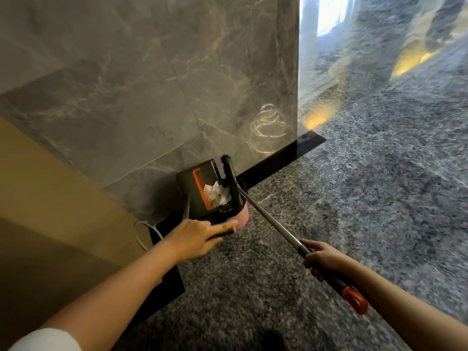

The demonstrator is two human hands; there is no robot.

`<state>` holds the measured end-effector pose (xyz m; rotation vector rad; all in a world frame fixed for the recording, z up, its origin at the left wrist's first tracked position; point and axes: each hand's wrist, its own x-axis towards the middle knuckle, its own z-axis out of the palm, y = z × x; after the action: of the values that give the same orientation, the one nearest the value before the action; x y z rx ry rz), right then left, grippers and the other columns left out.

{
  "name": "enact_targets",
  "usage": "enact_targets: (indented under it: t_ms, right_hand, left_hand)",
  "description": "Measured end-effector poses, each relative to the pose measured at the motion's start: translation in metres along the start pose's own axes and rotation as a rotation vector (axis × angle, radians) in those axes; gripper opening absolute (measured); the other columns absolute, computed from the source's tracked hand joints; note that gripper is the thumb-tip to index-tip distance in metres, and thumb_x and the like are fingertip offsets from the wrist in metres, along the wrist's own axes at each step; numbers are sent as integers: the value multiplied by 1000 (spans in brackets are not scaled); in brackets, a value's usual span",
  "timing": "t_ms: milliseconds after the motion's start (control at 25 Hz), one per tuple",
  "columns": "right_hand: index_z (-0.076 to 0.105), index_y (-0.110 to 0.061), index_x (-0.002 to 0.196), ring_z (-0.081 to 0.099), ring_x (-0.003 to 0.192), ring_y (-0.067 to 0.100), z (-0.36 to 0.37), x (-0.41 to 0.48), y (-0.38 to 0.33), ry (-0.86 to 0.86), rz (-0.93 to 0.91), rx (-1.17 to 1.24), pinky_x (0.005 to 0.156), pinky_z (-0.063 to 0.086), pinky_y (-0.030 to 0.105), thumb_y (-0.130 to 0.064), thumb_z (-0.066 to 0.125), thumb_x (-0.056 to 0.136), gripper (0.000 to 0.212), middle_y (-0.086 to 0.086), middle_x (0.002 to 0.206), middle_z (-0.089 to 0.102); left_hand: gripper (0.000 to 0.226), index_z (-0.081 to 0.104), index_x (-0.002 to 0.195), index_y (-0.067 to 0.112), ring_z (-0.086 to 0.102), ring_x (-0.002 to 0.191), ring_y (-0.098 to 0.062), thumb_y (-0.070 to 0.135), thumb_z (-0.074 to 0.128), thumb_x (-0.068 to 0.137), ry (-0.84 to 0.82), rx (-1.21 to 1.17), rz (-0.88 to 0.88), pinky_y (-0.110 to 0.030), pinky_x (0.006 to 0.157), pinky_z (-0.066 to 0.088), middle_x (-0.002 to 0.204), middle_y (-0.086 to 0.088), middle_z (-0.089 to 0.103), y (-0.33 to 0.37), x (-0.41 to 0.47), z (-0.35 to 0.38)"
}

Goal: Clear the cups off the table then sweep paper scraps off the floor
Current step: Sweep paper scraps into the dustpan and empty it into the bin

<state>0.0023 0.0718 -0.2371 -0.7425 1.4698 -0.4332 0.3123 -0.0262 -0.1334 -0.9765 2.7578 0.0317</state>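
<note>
Marble wall (152,72) meets speckled floor (367,198). Left hand (192,239) grips the dustpan handle (224,232), paper scraps (220,193) just beyond; right hand (321,259) clamps the broom pole (273,224).

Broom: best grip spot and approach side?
Grip the broom by its dark sleeve beside the orange cap, from the right, as the right hand does: the pole slants up toward the person, and the brush end sits in the dustpan.
</note>
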Motion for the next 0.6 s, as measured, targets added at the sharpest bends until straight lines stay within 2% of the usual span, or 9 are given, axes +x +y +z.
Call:
enact_targets:
  t_ms: [120,360,480,600]
  right_hand:
    - [29,-23,146,51,46,15,2,-2,-2,-6,2,-17,41,44,24,7,50,84,72,11,86,53]
    - [32,-24,145,52,43,13,5,-2,-3,4,12,1,40,45,23,8,51,83,73,13,89,55]
    - [32,-23,145,51,43,13,6,-4,-3,6,15,12,40,44,23,8,50,83,71,12,85,54]
    - [36,-19,143,49,40,13,4,-8,-6,22,-17,26,38,42,22,11,48,83,68,11,76,52]
  left_hand:
    - [54,-8,135,55,63,83,-20,53,31,97,-12,56,27,-26,65,40,94,-1,61,-6,-4,-4]
    - [54,-5,137,55,63,83,-20,52,32,98,-26,63,45,-28,68,43,94,-2,62,-6,1,-10]
    - [52,-4,142,53,62,81,-22,49,26,100,-135,171,152,-29,63,38,96,-4,61,-1,-3,0]
    - [52,0,141,55,60,76,-17,49,31,99,-20,95,13,-25,61,37,87,0,58,-6,-6,4]
